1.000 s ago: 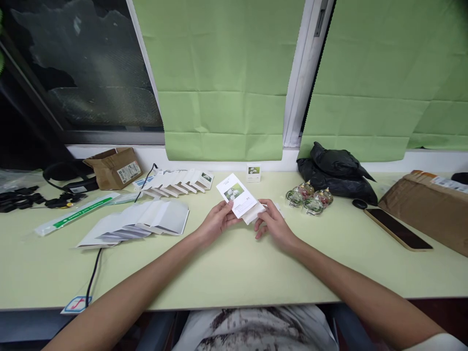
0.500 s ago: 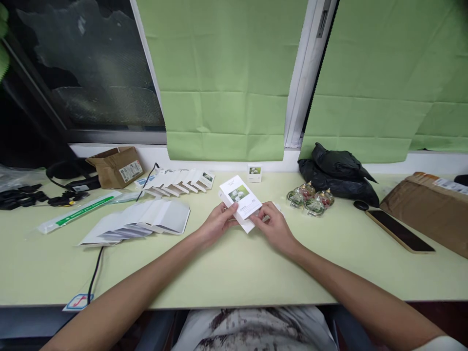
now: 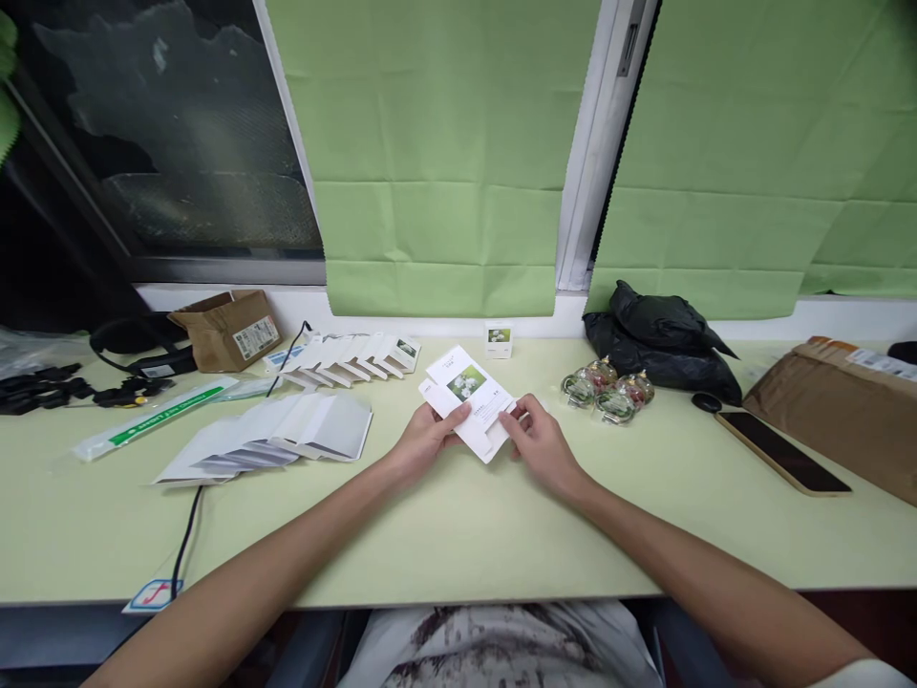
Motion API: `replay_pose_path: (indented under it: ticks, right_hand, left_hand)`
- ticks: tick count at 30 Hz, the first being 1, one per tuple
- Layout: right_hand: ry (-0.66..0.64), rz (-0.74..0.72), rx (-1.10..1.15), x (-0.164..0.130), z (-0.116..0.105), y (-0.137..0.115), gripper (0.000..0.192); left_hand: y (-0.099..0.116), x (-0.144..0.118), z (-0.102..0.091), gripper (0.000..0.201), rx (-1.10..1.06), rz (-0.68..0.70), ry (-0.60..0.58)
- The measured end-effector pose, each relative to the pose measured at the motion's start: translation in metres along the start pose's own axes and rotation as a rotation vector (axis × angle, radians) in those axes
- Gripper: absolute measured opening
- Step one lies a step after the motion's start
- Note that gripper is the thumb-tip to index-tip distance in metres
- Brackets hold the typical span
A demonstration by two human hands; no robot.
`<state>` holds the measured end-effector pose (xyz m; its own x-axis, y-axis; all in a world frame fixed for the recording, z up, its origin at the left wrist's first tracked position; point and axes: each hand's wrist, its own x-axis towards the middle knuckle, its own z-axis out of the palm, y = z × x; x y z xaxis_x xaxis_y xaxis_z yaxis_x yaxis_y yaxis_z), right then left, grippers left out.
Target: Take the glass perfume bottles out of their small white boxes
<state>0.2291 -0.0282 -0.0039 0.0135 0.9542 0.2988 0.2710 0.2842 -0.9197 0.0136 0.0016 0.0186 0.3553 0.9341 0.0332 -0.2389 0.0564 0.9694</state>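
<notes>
Matt white card box (image 3: 469,406) with printed photo, smooth pale-green table (image 3: 458,526)

Pale green tabletop (image 3: 458,535): flat cartons (image 3: 287,430) left of hands, glass bottles (image 3: 606,392), phone (image 3: 782,451), black bag (image 3: 659,339) right.

The place looked like a small packing desk in a home or small office, set against a window. A long pale green desk (image 3: 458,535) ran under a window (image 3: 172,134) dark with night, partly covered by green paper blinds (image 3: 437,162). Packing supplies covered the surface: rows of flat white carton blanks (image 3: 351,355), a fanned stack of white sleeves (image 3: 279,435), small glass bottles (image 3: 606,390) (round, with coloured contents), an opened cardboard box (image 3: 227,330), a brown parcel with a shipping label (image 3: 842,406), a black plastic bag (image 3: 663,339), a phone (image 3: 782,451) and loose cables (image 3: 43,387).
</notes>
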Motion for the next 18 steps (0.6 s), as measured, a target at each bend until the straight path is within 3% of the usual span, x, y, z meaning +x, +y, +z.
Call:
replay_pose_path:
  ticks: [10, 14, 18]
  right_hand:
    - [-0.169, 0.081, 0.373, 0.003, -0.001, -0.005, 0.024]
    - [-0.198, 0.085, 0.387, 0.005, -0.003, -0.004, 0.033]
    - [-0.197, 0.096, 0.362, 0.004, -0.004, 0.000, 0.038]
  left_hand:
    - [0.000, 0.005, -0.009, 0.056, 0.061, 0.036, 0.023]
    - [0.001, 0.002, -0.011, 0.053, 0.142, -0.035, -0.115]
    - [0.000, 0.001, -0.010, 0.055, 0.207, -0.047, -0.131]
